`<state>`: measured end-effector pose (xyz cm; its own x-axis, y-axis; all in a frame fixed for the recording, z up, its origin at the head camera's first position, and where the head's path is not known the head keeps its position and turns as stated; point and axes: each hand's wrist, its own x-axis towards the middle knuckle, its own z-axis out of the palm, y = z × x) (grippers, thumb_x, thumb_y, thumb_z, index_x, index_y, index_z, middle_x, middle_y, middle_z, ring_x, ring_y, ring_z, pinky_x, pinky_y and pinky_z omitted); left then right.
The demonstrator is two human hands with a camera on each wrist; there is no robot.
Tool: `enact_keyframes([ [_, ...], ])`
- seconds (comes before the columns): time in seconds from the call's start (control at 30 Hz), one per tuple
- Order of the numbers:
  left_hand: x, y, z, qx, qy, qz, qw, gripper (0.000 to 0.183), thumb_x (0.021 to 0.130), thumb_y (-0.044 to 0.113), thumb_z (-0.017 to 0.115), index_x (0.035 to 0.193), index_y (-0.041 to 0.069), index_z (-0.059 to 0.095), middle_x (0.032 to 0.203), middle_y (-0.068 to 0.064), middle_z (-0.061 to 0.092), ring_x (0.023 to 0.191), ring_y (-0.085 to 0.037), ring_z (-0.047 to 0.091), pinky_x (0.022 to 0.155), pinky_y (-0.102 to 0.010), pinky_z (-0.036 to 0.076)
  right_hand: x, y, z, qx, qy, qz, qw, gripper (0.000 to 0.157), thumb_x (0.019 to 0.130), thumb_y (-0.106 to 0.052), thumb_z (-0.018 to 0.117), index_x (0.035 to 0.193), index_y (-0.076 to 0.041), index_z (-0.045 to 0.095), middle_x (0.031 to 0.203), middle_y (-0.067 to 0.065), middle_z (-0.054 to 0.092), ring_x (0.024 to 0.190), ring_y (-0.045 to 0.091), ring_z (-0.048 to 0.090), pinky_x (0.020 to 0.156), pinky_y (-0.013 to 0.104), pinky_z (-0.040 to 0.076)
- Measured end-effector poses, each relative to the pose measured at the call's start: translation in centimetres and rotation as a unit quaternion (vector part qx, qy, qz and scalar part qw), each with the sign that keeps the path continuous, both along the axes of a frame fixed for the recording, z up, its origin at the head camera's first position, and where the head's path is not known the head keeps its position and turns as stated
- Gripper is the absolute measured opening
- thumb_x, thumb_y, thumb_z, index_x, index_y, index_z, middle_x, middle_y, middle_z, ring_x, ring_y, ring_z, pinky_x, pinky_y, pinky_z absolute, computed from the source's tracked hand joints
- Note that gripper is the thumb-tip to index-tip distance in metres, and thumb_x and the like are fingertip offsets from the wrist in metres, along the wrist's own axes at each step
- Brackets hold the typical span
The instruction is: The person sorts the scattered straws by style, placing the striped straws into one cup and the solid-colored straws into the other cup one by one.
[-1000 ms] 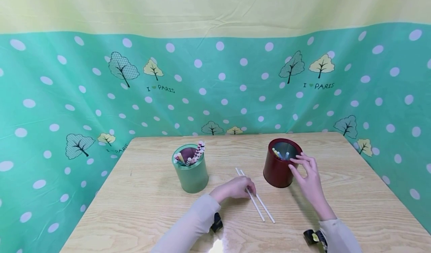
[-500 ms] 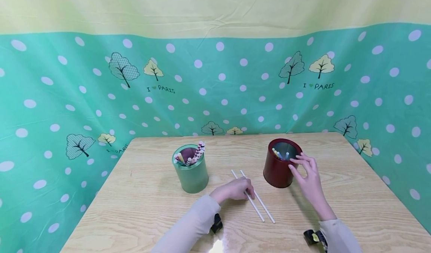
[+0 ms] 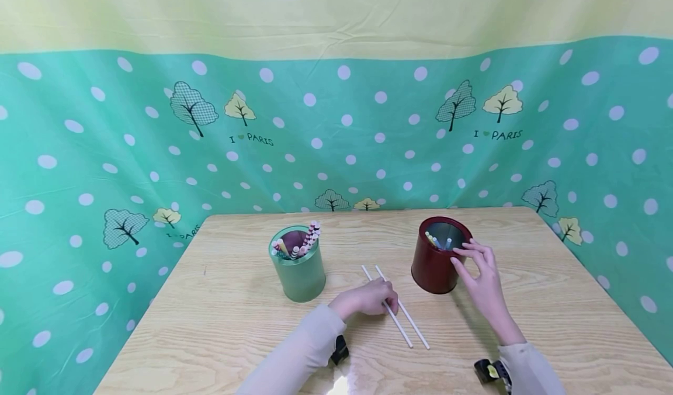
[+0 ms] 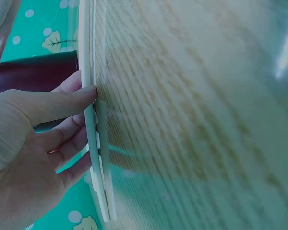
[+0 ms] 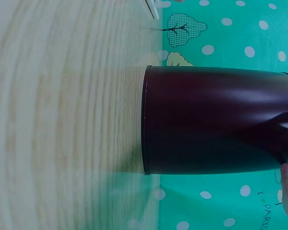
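Note:
My left hand (image 3: 372, 297) is low over the middle of the table, pinching a thin, straight white stick (image 3: 401, 329) between thumb and fingertips. Beside it on the right lies a second white stick (image 3: 416, 328), nearly parallel. In the left wrist view the thumb (image 4: 74, 99) crosses the nearer stick (image 4: 85, 43). A dark red can (image 3: 430, 271) stands upright to the right, with a few yellow and blue sticks inside. My right hand (image 3: 482, 275) holds its rim at the near right side, fingertips at the top edge and thumb against the outer wall.
A light green can (image 3: 299, 279) holding several pink, white and dark patterned sticks stands to the left of my left hand. The wooden table (image 3: 210, 301) is bordered at the back by a green dotted curtain (image 3: 352, 126). Each wrist wears a black camera (image 3: 339, 348).
The left-hand stick's far end has shifted a little left, widening the gap between the two sticks. My left hand moved slightly with it; the right hand and both cans kept still.

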<state>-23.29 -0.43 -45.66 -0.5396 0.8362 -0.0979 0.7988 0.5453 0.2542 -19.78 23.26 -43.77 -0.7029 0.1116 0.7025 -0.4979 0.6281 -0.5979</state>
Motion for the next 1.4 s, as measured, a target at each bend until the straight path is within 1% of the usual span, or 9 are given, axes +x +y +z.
enact_keyframes([
  [0.1, 0.1, 0.0, 0.0, -0.004, -0.010, 0.008, 0.9999, 0.017, 0.069, 0.006, 0.067, 0.075, 0.021, 0.064, 0.074, 0.014, 0.050, 0.075, -0.001, 0.039, 0.071, -0.010, 0.031, 0.0, 0.0, 0.0, 0.000, -0.003, -0.001, 1.000, 0.024, 0.072, 0.008, 0.066, 0.096, 0.002, 0.063, 0.109, 0.019, 0.048, 0.117, 0.026, 0.038, 0.097, 0.005, 0.024],
  [0.27, 0.2, 0.0, 0.3, -0.006, -0.003, 0.003, 1.0000, 0.018, 0.069, 0.005, 0.067, 0.075, 0.022, 0.063, 0.073, 0.013, 0.050, 0.074, -0.002, 0.039, 0.069, -0.011, 0.031, 0.0, -0.1, 0.1, -0.002, -0.004, -0.001, 1.000, 0.024, 0.072, 0.007, 0.066, 0.096, 0.002, 0.063, 0.109, 0.019, 0.048, 0.116, 0.029, 0.038, 0.097, 0.005, 0.024],
  [0.43, 0.4, -0.1, 0.5, 0.000, 0.004, 0.005, 1.0000, 0.018, 0.069, 0.006, 0.068, 0.074, 0.022, 0.063, 0.073, 0.013, 0.050, 0.074, -0.001, 0.040, 0.068, -0.011, 0.032, 0.0, -0.1, 0.1, -0.003, 0.001, 0.001, 1.000, 0.024, 0.072, 0.008, 0.066, 0.095, 0.002, 0.063, 0.108, 0.019, 0.049, 0.117, 0.022, 0.038, 0.097, 0.005, 0.025],
  [0.6, 0.3, -0.3, 0.5, 0.032, 0.002, 0.015, 0.9994, 0.015, 0.070, 0.008, 0.069, 0.075, 0.021, 0.063, 0.074, 0.012, 0.051, 0.074, -0.002, 0.041, 0.069, -0.010, 0.032, 0.0, -0.1, 0.0, -0.004, 0.006, 0.001, 1.000, 0.025, 0.071, 0.009, 0.066, 0.095, 0.002, 0.063, 0.108, 0.019, 0.049, 0.118, 0.014, 0.037, 0.097, 0.005, 0.025],
  [0.73, 0.2, -0.4, 0.6, 0.066, -0.003, 0.025, 0.9975, 0.013, 0.070, 0.010, 0.070, 0.077, 0.020, 0.064, 0.073, 0.011, 0.050, 0.074, -0.002, 0.041, 0.069, -0.010, 0.033, 0.0, -0.1, 0.0, -0.003, 0.007, 0.002, 1.000, 0.025, 0.071, 0.009, 0.066, 0.095, 0.002, 0.063, 0.108, 0.019, 0.049, 0.119, 0.013, 0.037, 0.097, 0.005, 0.025],
  [0.93, 0.1, -0.6, 1.2, 0.123, -0.043, 0.048, 0.9903, 0.014, 0.070, 0.008, 0.070, 0.076, 0.017, 0.062, 0.072, 0.011, 0.049, 0.073, -0.001, 0.042, 0.071, -0.011, 0.033, 0.0, 0.0, 0.0, -0.003, 0.010, 0.003, 1.000, 0.025, 0.071, 0.010, 0.066, 0.095, 0.003, 0.063, 0.108, 0.019, 0.049, 0.118, 0.020, 0.038, 0.098, 0.006, 0.025],
  [1.07, 0.1, -0.8, 1.6, 0.154, -0.054, 0.049, 0.9854, 0.016, 0.070, 0.005, 0.069, 0.078, 0.016, 0.062, 0.076, 0.008, 0.053, 0.076, -0.003, 0.046, 0.074, -0.012, 0.034, 0.0, 0.0, -0.1, -0.002, 0.010, 0.002, 1.000, 0.025, 0.071, 0.010, 0.066, 0.095, 0.003, 0.063, 0.108, 0.019, 0.049, 0.117, 0.024, 0.039, 0.098, 0.006, 0.025],
  [1.17, 0.1, -0.9, 1.8, 0.174, -0.056, 0.046, 0.9821, 0.015, 0.072, 0.003, 0.068, 0.079, 0.015, 0.062, 0.078, 0.004, 0.056, 0.078, -0.005, 0.048, 0.075, -0.012, 0.035, 0.0, 0.0, -0.1, -0.002, 0.008, 0.001, 1.000, 0.024, 0.072, 0.009, 0.066, 0.095, 0.002, 0.063, 0.108, 0.019, 0.049, 0.117, 0.023, 0.038, 0.098, 0.006, 0.025],
  [1.4, 0.0, -1.2, 2.1, 0.231, -0.078, 0.039, 0.9690, 0.011, 0.075, 0.002, 0.065, 0.081, 0.010, 0.062, 0.080, 0.003, 0.057, 0.079, -0.004, 0.049, 0.076, -0.012, 0.040, -0.1, 0.0, -0.1, -0.002, 0.016, 0.005, 1.000, 0.025, 0.071, 0.011, 0.066, 0.094, 0.003, 0.063, 0.107, 0.020, 0.049, 0.116, 0.023, 0.039, 0.098, 0.007, 0.025],
])
